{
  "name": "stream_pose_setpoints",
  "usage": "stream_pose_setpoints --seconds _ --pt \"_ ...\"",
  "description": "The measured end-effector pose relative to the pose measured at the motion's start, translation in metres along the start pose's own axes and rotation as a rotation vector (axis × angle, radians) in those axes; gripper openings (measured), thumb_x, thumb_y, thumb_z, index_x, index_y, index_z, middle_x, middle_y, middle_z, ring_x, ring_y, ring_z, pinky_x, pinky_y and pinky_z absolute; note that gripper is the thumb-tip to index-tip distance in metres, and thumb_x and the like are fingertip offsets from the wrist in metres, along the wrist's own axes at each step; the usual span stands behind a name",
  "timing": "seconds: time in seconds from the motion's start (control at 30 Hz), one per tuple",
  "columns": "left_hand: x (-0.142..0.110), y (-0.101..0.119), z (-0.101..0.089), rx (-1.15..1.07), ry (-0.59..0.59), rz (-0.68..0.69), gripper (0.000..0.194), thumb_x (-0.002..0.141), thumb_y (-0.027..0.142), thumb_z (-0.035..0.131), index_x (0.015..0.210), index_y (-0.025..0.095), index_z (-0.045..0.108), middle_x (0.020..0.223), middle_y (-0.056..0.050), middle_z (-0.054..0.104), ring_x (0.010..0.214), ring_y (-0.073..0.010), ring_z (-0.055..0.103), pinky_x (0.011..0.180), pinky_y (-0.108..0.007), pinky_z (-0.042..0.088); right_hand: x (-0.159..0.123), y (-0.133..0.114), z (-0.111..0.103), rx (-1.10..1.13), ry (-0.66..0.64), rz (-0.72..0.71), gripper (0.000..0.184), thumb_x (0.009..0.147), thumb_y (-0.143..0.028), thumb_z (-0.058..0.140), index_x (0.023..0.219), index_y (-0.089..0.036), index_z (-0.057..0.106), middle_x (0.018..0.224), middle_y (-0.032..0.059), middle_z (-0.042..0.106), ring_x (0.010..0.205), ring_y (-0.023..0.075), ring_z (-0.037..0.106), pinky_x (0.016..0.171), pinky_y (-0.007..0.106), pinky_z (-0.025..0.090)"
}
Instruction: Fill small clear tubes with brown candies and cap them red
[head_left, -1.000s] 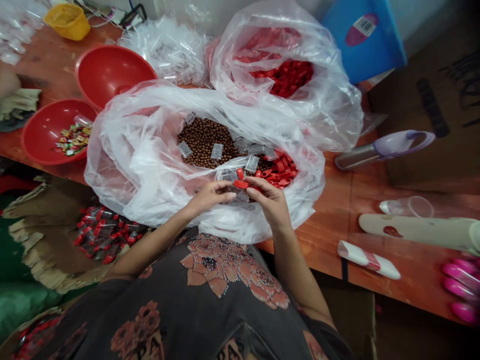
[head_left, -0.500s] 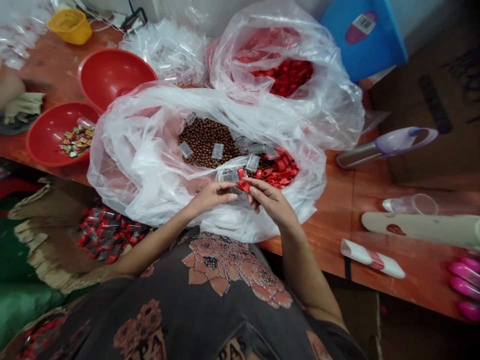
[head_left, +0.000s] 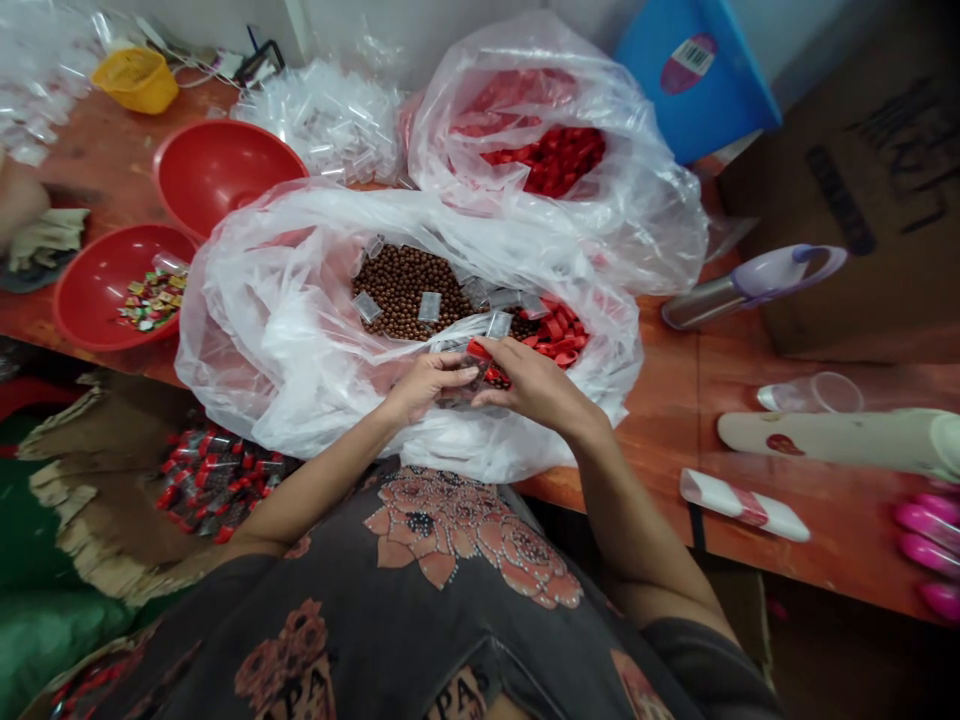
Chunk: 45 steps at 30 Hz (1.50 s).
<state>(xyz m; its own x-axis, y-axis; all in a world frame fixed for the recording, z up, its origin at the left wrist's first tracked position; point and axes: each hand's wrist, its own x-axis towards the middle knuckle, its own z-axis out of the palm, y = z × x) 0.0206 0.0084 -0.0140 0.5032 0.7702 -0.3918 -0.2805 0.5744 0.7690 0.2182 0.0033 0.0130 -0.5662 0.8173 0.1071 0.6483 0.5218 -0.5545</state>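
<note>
My left hand (head_left: pixel 429 386) is closed around a small clear plastic container (head_left: pixel 466 366), mostly hidden by the fingers. My right hand (head_left: pixel 536 385) meets it from the right, with fingertips and thumb pinching a red plastic cap (head_left: pixel 477 349) at the container's end. Both hands are over the near side of a big clear plastic bag (head_left: pixel 262 300) with its mouth spread open. Inside it lie small brown balls (head_left: pixel 409 285), several clear containers (head_left: pixel 429 307) and a heap of red caps (head_left: pixel 559 335). Whether the cap is seated on the container is hidden.
Behind stands another bag of red caps (head_left: pixel 559 160), beside a blue bin (head_left: pixel 697 80). Two red bowls (head_left: pixel 225 165) are at the left. A steel flask (head_left: pixel 705 300) and a pale bottle (head_left: pixel 825 440) are at the right. Filled containers (head_left: pixel 217 475) lie in a low cardboard box.
My right hand has moved left and turned over the container, bringing the red cap to its end. My left hand stays nearly in place. The whole view has shifted slightly.
</note>
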Motion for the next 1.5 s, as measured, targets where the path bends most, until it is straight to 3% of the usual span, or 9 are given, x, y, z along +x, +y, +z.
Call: stream_pose_setpoints --seconds 0.23,0.4,0.53,0.77,0.97,1.13,1.2,1.33,1.5 --pt "0.0 0.005 0.001 -0.003 -0.01 0.04 0.027 0.075 0.029 0.077 0.098 0.014 0.075 0.095 -0.009 0.074 0.081 -0.016 0.067 0.07 -0.028 0.054 0.006 0.007 0.007 -0.127 0.13 -0.112 0.063 0.082 -0.047 0.069 0.133 -0.02 0.044 0.109 0.0131 0.062 0.098 0.0287 0.06 0.084 0.043 0.052" --pt "0.002 0.007 0.001 -0.045 0.066 -0.061 0.056 0.085 0.064 0.056 0.093 0.012 0.072 0.081 -0.013 0.073 0.076 -0.0197 0.069 0.063 -0.028 0.053 0.006 0.008 0.011 -0.178 0.21 -0.167 0.06 0.082 -0.051 0.067 0.129 -0.018 0.047 0.106 0.0135 0.063 0.096 0.0283 0.061 0.08 0.042 0.053" --pt "0.005 0.004 0.014 -0.08 0.077 -0.08 0.069 0.084 0.076 0.042 0.093 0.014 0.068 0.071 -0.01 0.069 0.068 -0.0198 0.067 0.054 -0.026 0.049 0.008 0.003 0.016 -0.211 0.228 -0.203 0.06 0.082 -0.053 0.065 0.128 -0.018 0.049 0.104 0.0134 0.062 0.093 0.0278 0.06 0.079 0.042 0.053" --pt "0.008 -0.002 0.03 -0.165 0.213 0.038 0.057 0.087 0.07 0.044 0.086 0.015 0.062 0.056 -0.003 0.059 0.054 -0.0153 0.06 0.049 -0.023 0.044 0.013 -0.004 0.025 -0.132 0.271 -0.196 0.062 0.08 -0.046 0.068 0.131 -0.017 0.048 0.112 0.0151 0.061 0.103 0.0304 0.059 0.089 0.047 0.052" --pt "0.006 -0.003 0.023 -0.185 0.123 0.055 0.049 0.091 0.059 0.041 0.096 0.016 0.062 0.054 0.0 0.056 0.048 -0.0138 0.055 0.045 -0.022 0.04 0.013 -0.006 0.026 -0.081 0.19 -0.164 0.06 0.081 -0.047 0.066 0.131 -0.018 0.052 0.116 0.0169 0.063 0.108 0.0333 0.059 0.093 0.051 0.05" --pt "-0.001 0.013 0.017 -0.161 0.103 0.082 0.046 0.093 0.057 0.043 0.11 0.016 0.058 0.059 0.0 0.06 0.053 -0.014 0.059 0.052 -0.023 0.046 0.013 0.006 0.021 0.078 0.153 -0.101 0.083 0.081 -0.055 0.068 0.149 -0.023 0.032 0.134 0.0158 0.054 0.118 0.0319 0.056 0.096 0.048 0.049" --pt "-0.005 0.024 0.011 -0.168 0.112 0.147 0.045 0.093 0.056 0.044 0.115 0.017 0.055 0.062 0.001 0.061 0.055 -0.014 0.061 0.055 -0.024 0.049 0.015 0.016 0.022 0.191 0.22 -0.012 0.073 0.088 -0.053 0.059 0.149 -0.023 0.031 0.134 0.0148 0.055 0.115 0.0283 0.058 0.094 0.045 0.051" --pt "-0.007 0.045 -0.007 -0.179 0.169 0.188 0.047 0.093 0.06 0.044 0.114 0.019 0.055 0.069 -0.001 0.064 0.055 -0.0136 0.061 0.049 -0.023 0.048 0.031 0.037 0.027 0.17 0.359 0.104 0.035 0.1 -0.033 0.039 0.122 -0.019 0.062 0.112 0.0114 0.067 0.105 0.0244 0.062 0.092 0.041 0.05" --pt "-0.005 0.058 -0.018 -0.225 0.176 0.217 0.052 0.092 0.065 0.041 0.11 0.019 0.058 0.073 -0.002 0.065 0.053 -0.0126 0.06 0.043 -0.021 0.043 0.076 0.044 0.031 -0.153 0.208 0.019 0.033 0.093 -0.013 0.042 0.113 -0.015 0.069 0.111 0.0135 0.071 0.099 0.025 0.062 0.091 0.04 0.047"
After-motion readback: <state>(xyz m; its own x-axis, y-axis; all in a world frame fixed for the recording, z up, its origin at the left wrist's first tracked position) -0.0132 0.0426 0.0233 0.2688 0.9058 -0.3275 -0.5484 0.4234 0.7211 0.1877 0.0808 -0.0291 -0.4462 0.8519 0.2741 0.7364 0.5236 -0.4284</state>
